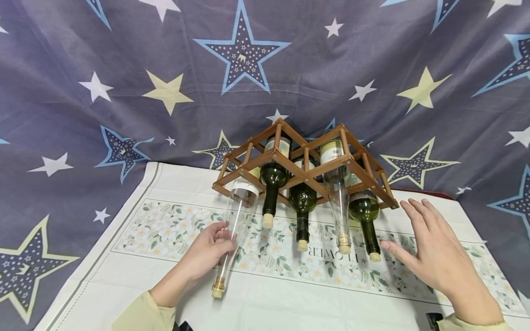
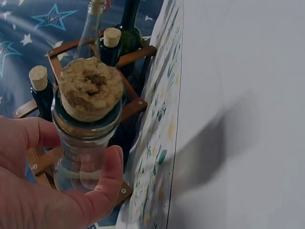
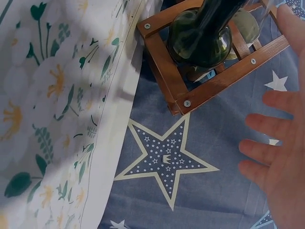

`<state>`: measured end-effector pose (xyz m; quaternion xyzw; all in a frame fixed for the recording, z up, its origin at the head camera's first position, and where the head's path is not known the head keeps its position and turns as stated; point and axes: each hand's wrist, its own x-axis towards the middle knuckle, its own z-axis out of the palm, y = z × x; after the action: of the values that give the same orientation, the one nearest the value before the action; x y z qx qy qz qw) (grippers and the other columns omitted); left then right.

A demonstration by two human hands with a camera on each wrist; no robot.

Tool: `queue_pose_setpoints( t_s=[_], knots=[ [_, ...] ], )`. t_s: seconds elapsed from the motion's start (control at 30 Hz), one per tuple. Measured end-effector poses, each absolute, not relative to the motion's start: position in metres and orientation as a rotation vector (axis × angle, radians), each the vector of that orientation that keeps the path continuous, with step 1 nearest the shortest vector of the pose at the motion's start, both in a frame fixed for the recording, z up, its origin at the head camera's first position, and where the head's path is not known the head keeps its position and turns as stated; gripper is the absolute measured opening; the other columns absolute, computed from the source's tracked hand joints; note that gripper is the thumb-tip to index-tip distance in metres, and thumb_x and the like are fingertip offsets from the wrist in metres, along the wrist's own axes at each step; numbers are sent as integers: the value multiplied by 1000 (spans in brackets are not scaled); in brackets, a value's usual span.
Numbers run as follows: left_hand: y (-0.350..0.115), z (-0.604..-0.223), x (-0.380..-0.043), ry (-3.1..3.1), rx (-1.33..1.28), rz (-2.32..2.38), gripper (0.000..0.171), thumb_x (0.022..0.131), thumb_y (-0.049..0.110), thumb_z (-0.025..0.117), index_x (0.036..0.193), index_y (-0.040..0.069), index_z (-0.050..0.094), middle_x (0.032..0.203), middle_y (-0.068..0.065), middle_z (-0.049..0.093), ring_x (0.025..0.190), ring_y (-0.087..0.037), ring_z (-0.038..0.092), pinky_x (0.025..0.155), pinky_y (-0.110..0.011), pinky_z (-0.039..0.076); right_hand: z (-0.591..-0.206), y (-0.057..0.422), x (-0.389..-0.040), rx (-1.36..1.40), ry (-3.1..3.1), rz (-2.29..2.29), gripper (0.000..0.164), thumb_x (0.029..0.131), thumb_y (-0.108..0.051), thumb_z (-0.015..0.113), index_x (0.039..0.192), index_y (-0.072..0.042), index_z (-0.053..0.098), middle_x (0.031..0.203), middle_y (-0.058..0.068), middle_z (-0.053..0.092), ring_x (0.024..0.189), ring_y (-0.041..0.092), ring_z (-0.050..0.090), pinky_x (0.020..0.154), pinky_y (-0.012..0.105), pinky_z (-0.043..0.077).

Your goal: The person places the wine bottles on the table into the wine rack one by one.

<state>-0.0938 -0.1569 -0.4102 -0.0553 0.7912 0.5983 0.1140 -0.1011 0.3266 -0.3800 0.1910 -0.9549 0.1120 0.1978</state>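
Observation:
A wooden wine rack (image 1: 305, 174) stands toward the back of the table with several corked bottles lying in it, necks facing me. My left hand (image 1: 211, 248) holds the clear glass bottle (image 1: 240, 214) at the rack's left end, thumb and fingers around its neck. In the left wrist view this bottle's cork (image 2: 90, 89) is close, its top rough and pitted. Beside the rack's right end my right hand (image 1: 439, 253) is spread with straight fingers and holds nothing. Its thumb is near the corked tip of the rightmost green bottle (image 1: 365, 211).
Between the hands, two more dark green bottles (image 1: 303, 197) and another clear bottle (image 1: 337, 197) point forward from the rack. A white tablecloth (image 1: 310, 303) with a floral band covers the table. Behind the rack hangs a star-patterned cloth (image 1: 290, 69).

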Motion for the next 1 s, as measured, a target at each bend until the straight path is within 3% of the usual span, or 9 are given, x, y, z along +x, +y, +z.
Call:
queue_pose_setpoints(
  t_s=[0.6, 1.0],
  knots=[
    [-151, -409, -106, 2303, -162, 1841, 72, 88, 14, 69, 148, -6, 33, 127, -18, 56, 104, -23, 63, 85, -35, 52, -380, 326, -101, 543, -2667, 300, 101, 80, -54, 75, 156, -4, 31, 151, 27, 34, 147, 40, 16, 119, 50, 10],
    [-149, -411, -118, 2249, -193, 1937, 68, 90, 13, 68, 145, -5, 33, 127, -20, 57, 100, -23, 63, 89, -34, 52, -382, 325, -101, 552, -2654, 304, 100, 78, -55, 76, 153, -2, 35, 150, 28, 36, 146, 41, 19, 119, 50, 12]
  ],
)
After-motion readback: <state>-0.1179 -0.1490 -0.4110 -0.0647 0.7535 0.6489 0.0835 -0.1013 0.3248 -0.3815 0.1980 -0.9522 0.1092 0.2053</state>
